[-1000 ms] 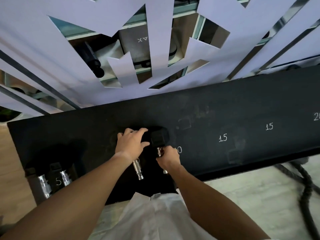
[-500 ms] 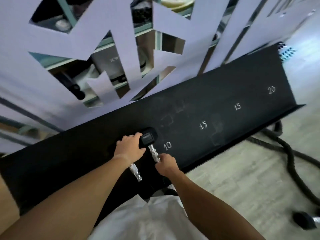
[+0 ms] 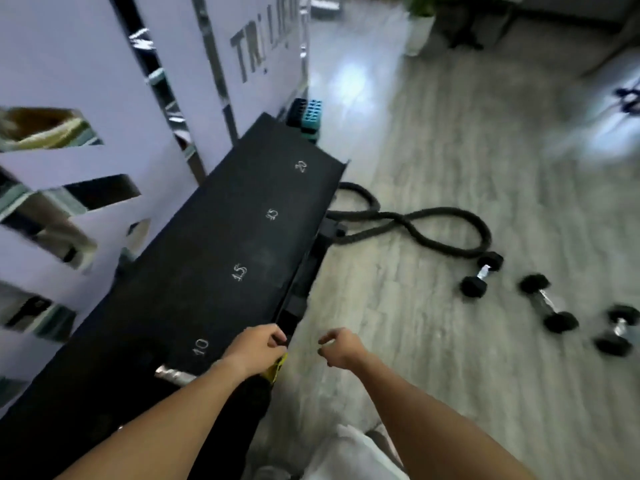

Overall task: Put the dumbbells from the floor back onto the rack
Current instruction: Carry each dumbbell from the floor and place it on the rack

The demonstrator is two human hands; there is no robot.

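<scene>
Black rubber-headed dumbbells with chrome handles are seen in two places. One chrome handle (image 3: 175, 375) is visible on the black sloped metal rack (image 3: 214, 244) beside the chalked "10" mark (image 3: 201, 347); its heads cannot be made out. Three dumbbells are left on the pale wood-grain floor (image 3: 433, 341), well apart from the rack: the near-left dumbbell (image 3: 482, 276), the middle dumbbell (image 3: 549, 303) and the right-hand dumbbell (image 3: 618, 330). Their long axes lie flat on the floor; the outer two slant up to the right, the middle one down to the right. The task is judged partly done. The left hand (image 3: 256, 348) and right hand (image 3: 341, 348) are loosely curled and grasp nothing.
</scene>
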